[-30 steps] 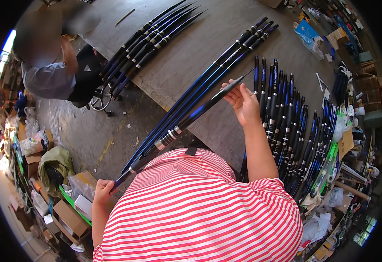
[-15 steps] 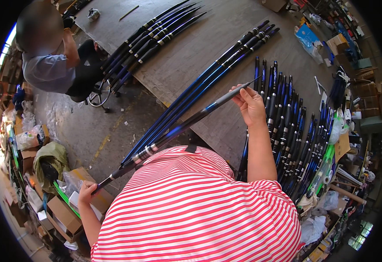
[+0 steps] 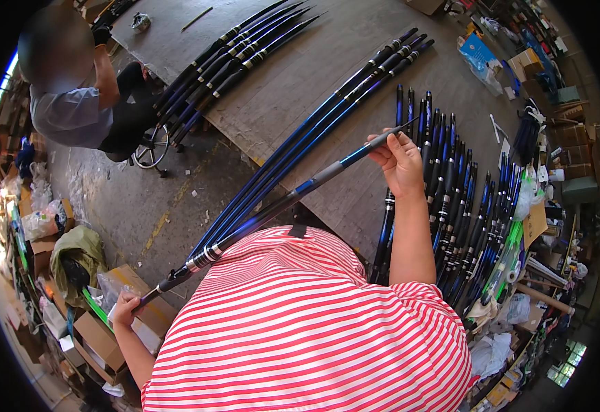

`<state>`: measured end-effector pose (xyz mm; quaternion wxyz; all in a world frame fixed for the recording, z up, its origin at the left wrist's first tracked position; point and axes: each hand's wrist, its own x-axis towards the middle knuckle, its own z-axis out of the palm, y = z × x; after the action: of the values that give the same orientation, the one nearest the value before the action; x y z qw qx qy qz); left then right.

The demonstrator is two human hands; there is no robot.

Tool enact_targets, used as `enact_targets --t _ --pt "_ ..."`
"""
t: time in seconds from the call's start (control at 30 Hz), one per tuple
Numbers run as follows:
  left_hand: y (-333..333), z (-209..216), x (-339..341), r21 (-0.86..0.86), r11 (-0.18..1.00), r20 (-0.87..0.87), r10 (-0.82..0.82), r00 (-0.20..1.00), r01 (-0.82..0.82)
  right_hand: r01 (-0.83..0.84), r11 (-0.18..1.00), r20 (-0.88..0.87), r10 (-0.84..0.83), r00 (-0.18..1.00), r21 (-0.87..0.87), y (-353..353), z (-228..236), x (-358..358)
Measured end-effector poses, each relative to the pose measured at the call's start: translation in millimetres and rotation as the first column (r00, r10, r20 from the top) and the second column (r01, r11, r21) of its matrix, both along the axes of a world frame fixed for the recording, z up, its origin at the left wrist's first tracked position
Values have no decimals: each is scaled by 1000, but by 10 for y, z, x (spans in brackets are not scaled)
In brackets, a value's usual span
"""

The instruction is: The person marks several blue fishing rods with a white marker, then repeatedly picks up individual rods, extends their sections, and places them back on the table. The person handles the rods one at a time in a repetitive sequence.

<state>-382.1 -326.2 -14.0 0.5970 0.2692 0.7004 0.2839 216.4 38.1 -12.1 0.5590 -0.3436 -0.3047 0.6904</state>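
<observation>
A dark fishing rod (image 3: 272, 209) with a grey grip band, blue stretches and silver rings slants across the front of my striped shirt. Its lower left end is in my left hand (image 3: 125, 310), fingers closed round it. At the upper right, my right hand (image 3: 401, 163) pinches the rod near its thin dark tip, thumb against the shaft. Just beyond, three blue-black rods (image 3: 307, 123) lie side by side on the grey table (image 3: 245, 130). A dense row of similar short rods (image 3: 444, 192) lies right of my right forearm.
At the far left a seated person (image 3: 73, 117) is beside another bundle of rods (image 3: 235, 58) lying over the table edge. Cardboard boxes (image 3: 101, 340) and a green cloth bag (image 3: 77, 250) crowd my left. Plastic bags (image 3: 492, 357) and cartons line the right.
The rod has shifted down and left with my left hand. A blue stretch now shows between the grey band and my right hand, which has moved slightly right.
</observation>
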Motion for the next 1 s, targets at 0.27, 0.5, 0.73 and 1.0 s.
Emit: enact_targets --t 0.27,0.5,0.73,1.0 --pt "24 60 -47 31 999 -47 -35 998 36 -4 1000 -14 5 1000 20 -31 24 -84" --pt "26 148 -70 78 996 -135 -28 990 39 -38 999 32 38 999 23 -41 14 -55" --pt "141 425 -164 194 980 -178 -15 984 50 -68 979 66 56 996 192 202 133 419" --pt "630 849 -392 260 954 -243 -84 966 148 -749 650 414 651 636 129 43 498 654"
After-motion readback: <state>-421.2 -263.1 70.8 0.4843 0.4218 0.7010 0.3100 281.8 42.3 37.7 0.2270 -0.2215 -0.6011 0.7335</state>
